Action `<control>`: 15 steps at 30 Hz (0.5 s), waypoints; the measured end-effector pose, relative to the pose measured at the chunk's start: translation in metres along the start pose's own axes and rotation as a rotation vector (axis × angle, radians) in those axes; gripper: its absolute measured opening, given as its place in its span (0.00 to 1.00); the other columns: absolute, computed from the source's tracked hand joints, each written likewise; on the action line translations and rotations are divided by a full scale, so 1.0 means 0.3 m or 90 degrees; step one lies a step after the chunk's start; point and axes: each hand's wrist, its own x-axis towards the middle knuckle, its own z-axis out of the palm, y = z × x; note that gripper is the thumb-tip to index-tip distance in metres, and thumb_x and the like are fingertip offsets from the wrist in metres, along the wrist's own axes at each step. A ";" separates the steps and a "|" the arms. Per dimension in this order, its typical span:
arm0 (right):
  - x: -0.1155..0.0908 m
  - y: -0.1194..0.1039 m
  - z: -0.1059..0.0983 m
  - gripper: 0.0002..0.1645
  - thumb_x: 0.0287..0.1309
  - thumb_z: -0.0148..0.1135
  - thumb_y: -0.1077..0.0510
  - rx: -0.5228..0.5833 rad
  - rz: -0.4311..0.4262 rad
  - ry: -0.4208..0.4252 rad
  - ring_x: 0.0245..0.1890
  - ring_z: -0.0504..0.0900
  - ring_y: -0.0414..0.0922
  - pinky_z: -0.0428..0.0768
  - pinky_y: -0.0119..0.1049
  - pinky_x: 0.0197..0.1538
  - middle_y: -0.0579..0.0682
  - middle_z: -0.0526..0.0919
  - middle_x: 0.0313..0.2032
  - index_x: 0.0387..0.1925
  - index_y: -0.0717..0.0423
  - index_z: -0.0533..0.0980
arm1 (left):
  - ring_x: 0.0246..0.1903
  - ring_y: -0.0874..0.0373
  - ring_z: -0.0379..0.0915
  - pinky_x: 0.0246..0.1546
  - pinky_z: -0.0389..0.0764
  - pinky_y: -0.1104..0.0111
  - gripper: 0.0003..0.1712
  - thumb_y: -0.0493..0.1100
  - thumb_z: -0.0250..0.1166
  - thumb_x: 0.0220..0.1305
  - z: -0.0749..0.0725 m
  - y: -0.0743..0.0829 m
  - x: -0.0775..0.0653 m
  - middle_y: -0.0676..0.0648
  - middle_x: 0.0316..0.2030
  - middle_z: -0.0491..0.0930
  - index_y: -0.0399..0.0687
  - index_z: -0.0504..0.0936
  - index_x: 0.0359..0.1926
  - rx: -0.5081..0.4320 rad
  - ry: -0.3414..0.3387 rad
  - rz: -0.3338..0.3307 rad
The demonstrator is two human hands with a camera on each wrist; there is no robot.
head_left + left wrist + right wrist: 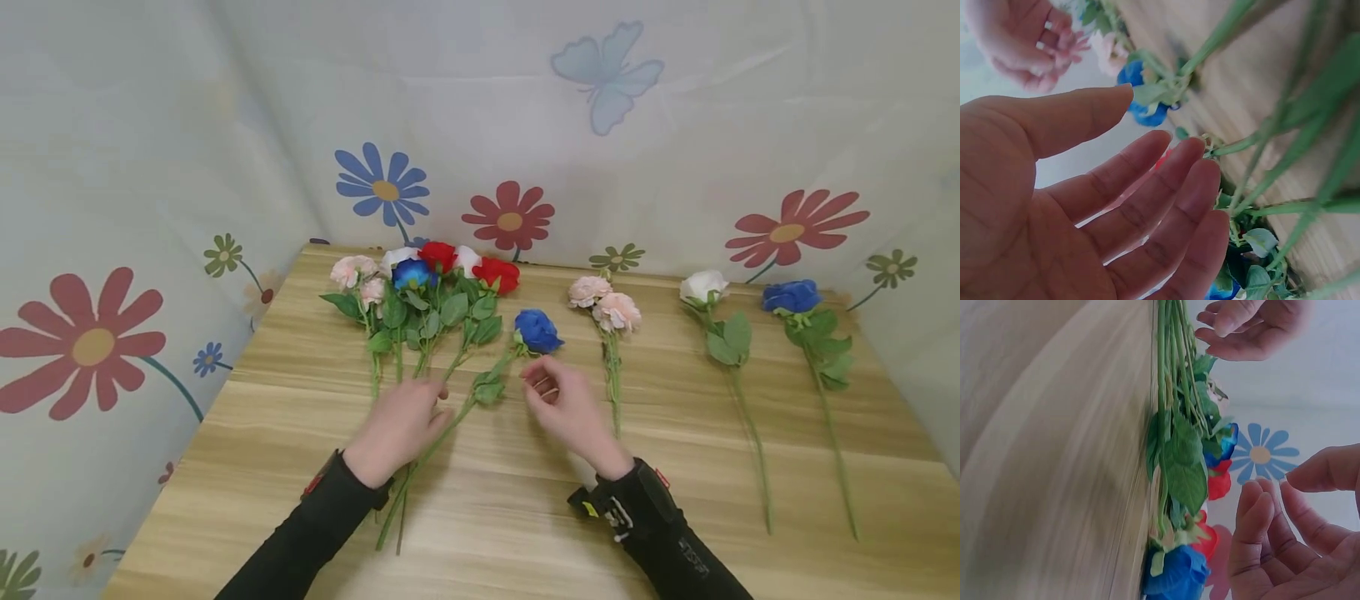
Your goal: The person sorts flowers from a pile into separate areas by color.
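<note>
- The work in hand looks like adding flowers to a bunch [453, 310] on the left of the tabletop [495, 533]; the near blue rose [537, 331] seems just laid beside it, its stem slanting across others.
- Left hand [401, 423]: above the crossing stems, fingers loosely extended, holding nothing.
- Right hand [566, 408]: just below that bloom, fingers loosely bent, thumb close to the fingertips, nothing between them.
- Next would likely call for a light pinch on a stem, to straighten this rose or fetch another.
- To the right lie pink flowers [617, 311], a white rose [703, 286] and another blue rose [792, 297].
- Crossed stems and leaves could snag; the right wrist hides the pink flowers' stem ends.
</note>
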 end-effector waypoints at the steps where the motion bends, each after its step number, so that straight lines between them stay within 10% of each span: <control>1: -0.001 -0.003 0.009 0.10 0.62 0.60 0.68 0.004 -0.002 -0.008 0.34 0.82 0.43 0.82 0.29 0.36 0.58 0.85 0.36 0.44 0.65 0.79 | 0.29 0.50 0.80 0.33 0.82 0.60 0.12 0.43 0.69 0.65 0.001 -0.002 -0.009 0.41 0.39 0.86 0.40 0.84 0.46 0.013 -0.002 0.005; 15: -0.020 -0.032 0.077 0.10 0.61 0.59 0.67 -0.010 -0.030 -0.079 0.33 0.81 0.40 0.82 0.28 0.37 0.56 0.85 0.35 0.44 0.64 0.79 | 0.30 0.49 0.81 0.29 0.82 0.60 0.08 0.41 0.72 0.62 0.020 -0.028 -0.086 0.44 0.32 0.83 0.41 0.83 0.36 0.058 -0.025 0.011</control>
